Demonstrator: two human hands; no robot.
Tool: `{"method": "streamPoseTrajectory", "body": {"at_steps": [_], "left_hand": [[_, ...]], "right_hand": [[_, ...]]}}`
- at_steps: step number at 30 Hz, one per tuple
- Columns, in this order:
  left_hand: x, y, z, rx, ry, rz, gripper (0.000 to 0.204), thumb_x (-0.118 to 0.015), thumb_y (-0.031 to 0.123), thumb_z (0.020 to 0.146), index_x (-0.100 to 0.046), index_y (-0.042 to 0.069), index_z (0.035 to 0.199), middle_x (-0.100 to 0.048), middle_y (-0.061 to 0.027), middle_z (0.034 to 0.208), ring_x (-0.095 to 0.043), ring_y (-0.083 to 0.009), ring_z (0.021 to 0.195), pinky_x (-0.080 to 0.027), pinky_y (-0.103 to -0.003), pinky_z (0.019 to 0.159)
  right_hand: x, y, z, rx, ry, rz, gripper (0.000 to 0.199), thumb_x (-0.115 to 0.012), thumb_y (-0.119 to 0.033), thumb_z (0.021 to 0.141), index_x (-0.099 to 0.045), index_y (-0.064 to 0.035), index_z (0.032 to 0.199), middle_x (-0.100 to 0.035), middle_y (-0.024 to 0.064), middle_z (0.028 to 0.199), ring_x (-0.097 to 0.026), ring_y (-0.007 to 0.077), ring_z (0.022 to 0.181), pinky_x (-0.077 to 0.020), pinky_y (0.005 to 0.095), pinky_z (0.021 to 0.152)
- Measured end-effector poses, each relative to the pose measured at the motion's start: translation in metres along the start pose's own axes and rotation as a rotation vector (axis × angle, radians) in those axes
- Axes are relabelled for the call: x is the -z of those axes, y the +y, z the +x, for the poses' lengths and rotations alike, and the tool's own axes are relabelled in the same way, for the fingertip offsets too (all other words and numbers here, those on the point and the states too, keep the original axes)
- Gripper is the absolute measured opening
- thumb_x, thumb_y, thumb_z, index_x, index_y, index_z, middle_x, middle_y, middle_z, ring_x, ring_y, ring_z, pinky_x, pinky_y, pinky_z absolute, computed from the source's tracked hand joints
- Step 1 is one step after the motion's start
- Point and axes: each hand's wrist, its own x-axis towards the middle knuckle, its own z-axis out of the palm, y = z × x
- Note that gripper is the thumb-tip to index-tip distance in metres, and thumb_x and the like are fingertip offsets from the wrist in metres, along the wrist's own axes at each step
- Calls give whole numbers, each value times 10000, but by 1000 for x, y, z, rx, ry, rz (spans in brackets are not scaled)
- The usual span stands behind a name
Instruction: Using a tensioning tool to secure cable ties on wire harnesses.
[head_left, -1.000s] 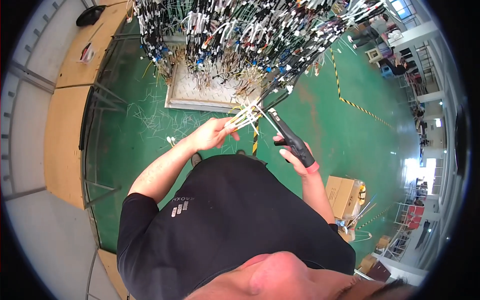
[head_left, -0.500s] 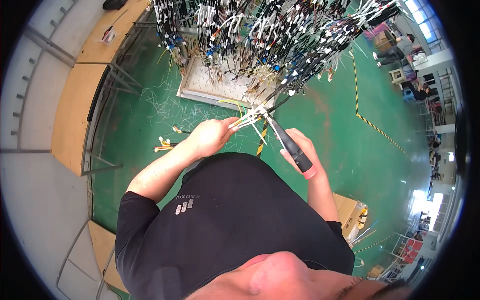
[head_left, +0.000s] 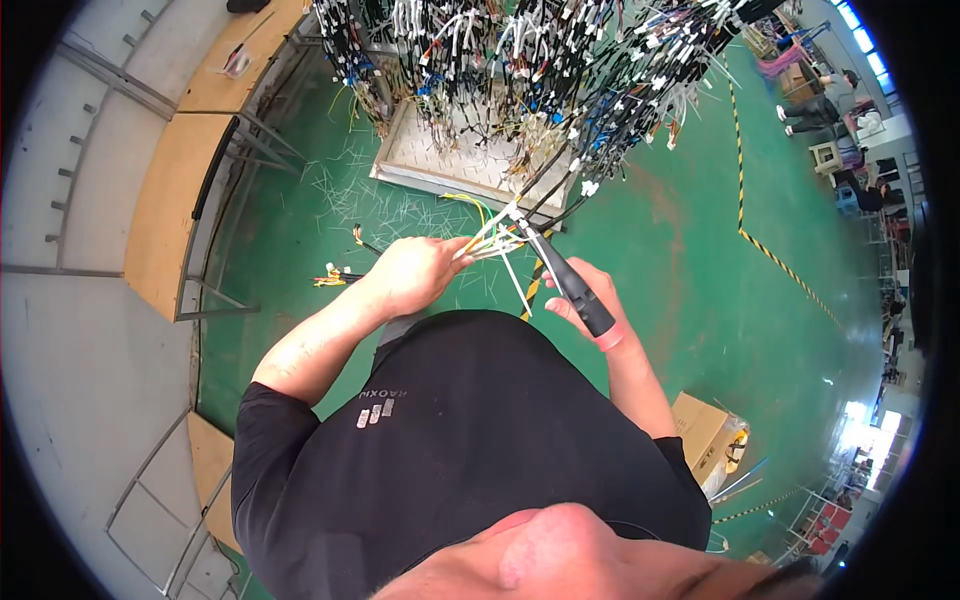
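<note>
Your left hand (head_left: 415, 272) is pinched shut on a small bundle of wires (head_left: 490, 240), white and yellow strands that fan out from your fingertips toward the hanging harnesses (head_left: 540, 70) above. Your right hand (head_left: 585, 300) is wrapped tight around the black handle of a cutting tool (head_left: 565, 280), whose tip meets the bundle just where the wires leave your left grip. So each grip is pressed together: one on the wires, one on the tool.

As far as the picture shows, the work is well under way but far from over. The green floor (head_left: 700, 250) below the rack is strewn with many short white offcuts (head_left: 390, 205), too many to count, which suggests a good deal of trimming is done. A few loose coloured wire pieces (head_left: 335, 275) lie on the floor to your left. The harnesses overhead are a dense mass, and you cannot tell how many are finished.

Counted: one tool, one bundle in hand with several strands whose number is too fine to make out, one pale board (head_left: 470, 160) lying flat on the floor under the rack, two wooden worktop sections (head_left: 175, 200) along the left edge, and one cardboard box (head_left: 705, 435) behind your right elbow. Other people (head_left: 815, 110) sit well apart at the far right.
</note>
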Motion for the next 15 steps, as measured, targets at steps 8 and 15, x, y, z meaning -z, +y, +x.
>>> {"method": "streamPoseTrajectory", "body": {"at_steps": [8,15], "left_hand": [[-8,15,0,51,-1,-102,310,-549,327,1098,-687,56,1157,-706,-191,792,-696,-409,772,-546,-511,712],[-22,-3,4,346,-91,-735,321,-539,328,1132,-725,69,1104,-566,45,681,-480,-63,592,-412,-278,559]], "right_hand": [[-11,9,-19,43,157,-54,327,-880,-230,831,-651,3,806,-535,100,628,-531,242,545,-462,362,556],[-11,27,-27,141,237,-212,478,-835,-134,788,-606,10,1182,-583,157,1101,-612,317,1003,-516,387,876]]}}
